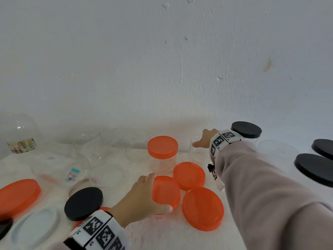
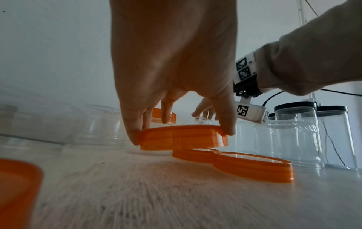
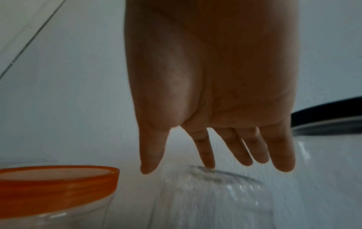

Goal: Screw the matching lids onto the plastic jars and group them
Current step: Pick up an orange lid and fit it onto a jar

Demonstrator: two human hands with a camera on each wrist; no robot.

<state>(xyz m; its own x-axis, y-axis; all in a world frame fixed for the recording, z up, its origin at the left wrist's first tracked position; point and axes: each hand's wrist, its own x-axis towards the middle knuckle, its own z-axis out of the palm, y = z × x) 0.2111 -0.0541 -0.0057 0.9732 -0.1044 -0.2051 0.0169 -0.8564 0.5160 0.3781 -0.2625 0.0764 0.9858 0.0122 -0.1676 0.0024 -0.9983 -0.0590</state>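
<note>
Left hand (image 1: 144, 197): grip pinching one round translucent orange plastic lid (image 1: 166, 191) by its rim, raised just off the white counter (image 1: 158, 231).

Right hand (image 1: 202, 140): grip wide, fingers straight, tips at the mouth of an open clear plastic jar (image 1: 197, 154), holding nothing. The jar lies beyond and right of the held lid, axis upright; right hand nearer.

Count, small orange lids: one held, two loose on the counter, one on a jar.

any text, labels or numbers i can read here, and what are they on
"2.80", roughly: white price sticker with a teal band on a clear plastic jar; its other print is too small.
Unreadable: colourful printed label on the clear round jar at far left.
No words: black-and-white square marker patterns on the white wristbands.
</note>
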